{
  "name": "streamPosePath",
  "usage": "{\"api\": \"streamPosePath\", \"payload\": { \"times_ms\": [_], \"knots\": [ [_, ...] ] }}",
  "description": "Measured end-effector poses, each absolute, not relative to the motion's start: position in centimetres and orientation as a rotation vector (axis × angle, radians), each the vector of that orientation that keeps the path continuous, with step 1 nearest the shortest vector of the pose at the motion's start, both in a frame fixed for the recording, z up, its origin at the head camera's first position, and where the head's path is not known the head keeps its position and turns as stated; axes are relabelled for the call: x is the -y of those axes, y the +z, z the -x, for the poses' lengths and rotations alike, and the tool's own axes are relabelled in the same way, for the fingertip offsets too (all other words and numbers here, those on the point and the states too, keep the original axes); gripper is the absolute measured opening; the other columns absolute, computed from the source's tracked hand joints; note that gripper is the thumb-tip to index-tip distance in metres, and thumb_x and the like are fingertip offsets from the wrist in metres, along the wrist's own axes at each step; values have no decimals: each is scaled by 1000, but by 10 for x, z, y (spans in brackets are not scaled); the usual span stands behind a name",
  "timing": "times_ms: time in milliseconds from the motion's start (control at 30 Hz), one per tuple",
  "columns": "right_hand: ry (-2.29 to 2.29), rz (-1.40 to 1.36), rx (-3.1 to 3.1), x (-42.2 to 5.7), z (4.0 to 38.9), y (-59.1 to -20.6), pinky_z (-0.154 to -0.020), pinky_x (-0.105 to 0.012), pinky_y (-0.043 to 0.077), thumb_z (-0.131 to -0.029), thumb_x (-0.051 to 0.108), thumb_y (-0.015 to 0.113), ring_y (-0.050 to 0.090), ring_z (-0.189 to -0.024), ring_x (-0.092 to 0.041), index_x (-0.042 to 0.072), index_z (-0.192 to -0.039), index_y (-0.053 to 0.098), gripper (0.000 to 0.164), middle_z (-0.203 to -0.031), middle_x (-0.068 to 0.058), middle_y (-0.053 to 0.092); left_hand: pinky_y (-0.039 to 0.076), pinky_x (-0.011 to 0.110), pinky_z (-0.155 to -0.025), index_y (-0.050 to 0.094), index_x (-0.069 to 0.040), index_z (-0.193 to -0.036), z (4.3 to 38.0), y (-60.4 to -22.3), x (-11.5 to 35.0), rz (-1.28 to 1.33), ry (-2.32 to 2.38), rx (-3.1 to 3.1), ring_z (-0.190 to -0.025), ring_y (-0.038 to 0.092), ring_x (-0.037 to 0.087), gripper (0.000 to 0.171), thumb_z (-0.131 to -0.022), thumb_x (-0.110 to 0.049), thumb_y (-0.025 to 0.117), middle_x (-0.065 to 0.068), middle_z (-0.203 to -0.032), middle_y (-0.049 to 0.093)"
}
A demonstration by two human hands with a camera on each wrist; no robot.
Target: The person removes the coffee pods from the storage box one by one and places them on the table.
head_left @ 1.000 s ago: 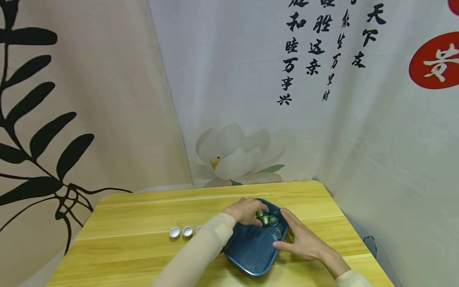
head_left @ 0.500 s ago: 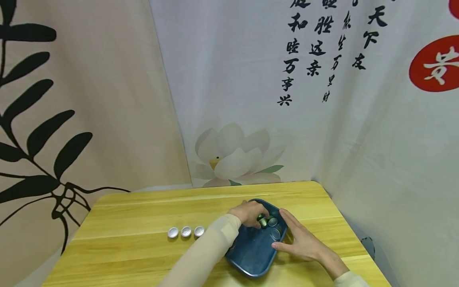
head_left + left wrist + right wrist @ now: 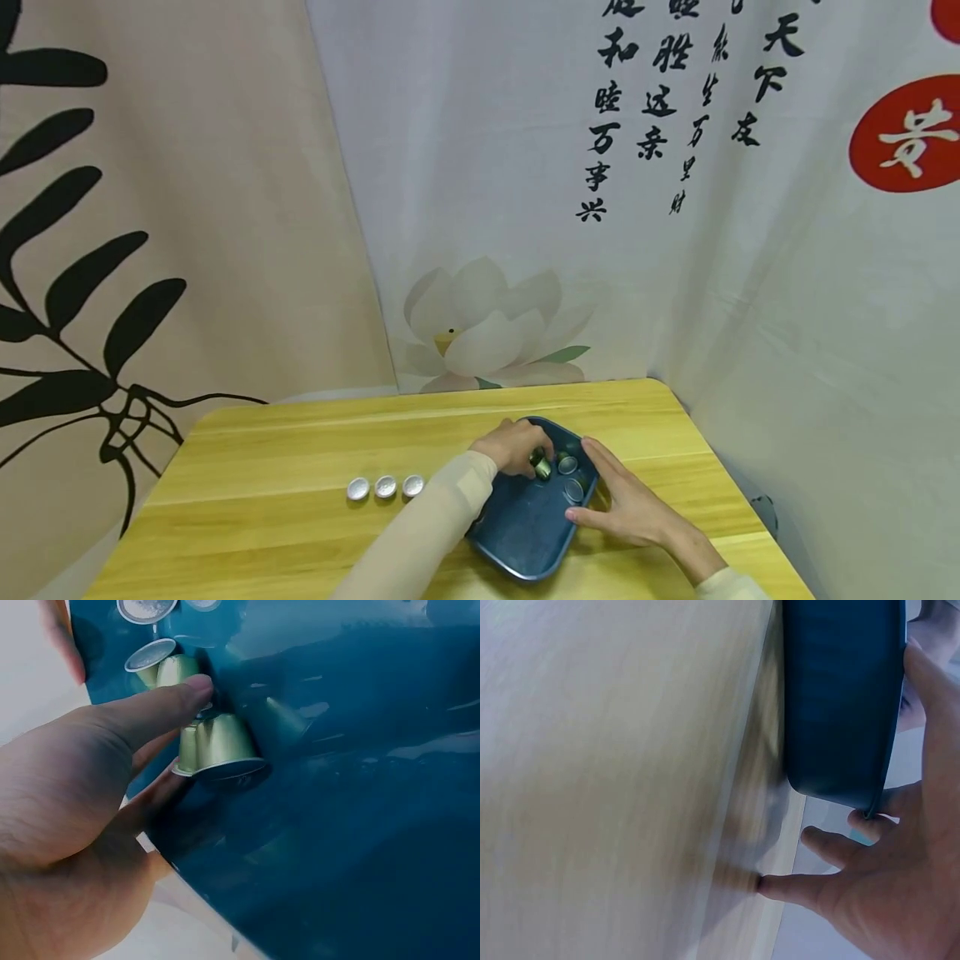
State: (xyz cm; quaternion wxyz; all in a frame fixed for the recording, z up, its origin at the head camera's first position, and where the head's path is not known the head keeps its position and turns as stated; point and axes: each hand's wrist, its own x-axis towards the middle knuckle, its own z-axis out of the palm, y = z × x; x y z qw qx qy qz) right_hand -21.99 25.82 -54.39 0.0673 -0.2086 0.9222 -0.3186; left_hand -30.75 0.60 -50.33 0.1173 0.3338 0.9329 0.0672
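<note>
My left hand (image 3: 513,447) reaches into the dark blue tray (image 3: 517,537) and pinches a green coffee capsule (image 3: 542,468) between thumb and fingers. In the left wrist view the thumb lies over a cluster of capsules (image 3: 225,742), and some fingers are hidden behind them. More capsules with silver lids lie near the tray's right side, one capsule (image 3: 574,490) close to the right thumb. My right hand (image 3: 637,504) spans the tray's right side, thumb and fairly straight fingers touching its rim. In the right wrist view, one finger (image 3: 799,889) of this hand reaches the tabletop.
Three capsules (image 3: 386,487) stand in a row, silver lids up, on the wooden table (image 3: 262,500) left of the tray. The left forearm passes just right of that row. A printed cloth (image 3: 480,167) hangs behind the table.
Inside the tray, my left hand has closed in on the capsules and shifted slightly left, with a capsule moving along. The right hand stays at the tray's side.
</note>
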Motion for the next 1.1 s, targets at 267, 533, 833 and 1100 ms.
{"api": "streamPosePath", "payload": {
  "times_ms": [267, 533, 833, 1100],
  "knots": [
    [-958, 634, -2777, -257, 220, -544, -129, -75, 40, -99, 65, 80, 31, -170, -53, 7, -181, 17, 119, -189, -23, 17, 50, 48, -122, 84, -28, -126, 306, -497, -4, -1023, 276, -2717, -119, 75, 6, 31, -96, -22, 93, -16, -120, 84],
    [-946, 628, -2776, -257, 220, -544, -129, -75, 40, -99, 66, 80, 31, -171, -52, 7, -181, 16, 120, -189, -22, 17, 44, 57, -129, 84, -26, -129, 298, -488, 1, -1068, 372, -2721, -122, 75, 8, 33, -97, -24, 92, -15, -121, 84],
    [-932, 619, -2780, -258, 219, -542, -129, -75, 41, -99, 65, 80, 32, -170, -53, 6, -181, 16, 120, -189, -23, 16, 35, 66, -133, 81, -21, -137, 288, -472, 14, -1135, 500, -2711, -126, 77, 15, 39, -100, -28, 90, -12, -125, 84],
    [-930, 617, -2782, -257, 219, -543, -128, -77, 40, -99, 66, 80, 32, -170, -54, 7, -181, 17, 120, -189, -23, 16, 39, 62, -131, 81, -22, -138, 277, -461, 28, -1196, 547, -2724, -130, 74, 14, 40, -101, -34, 89, -12, -131, 82]
  ]
}}
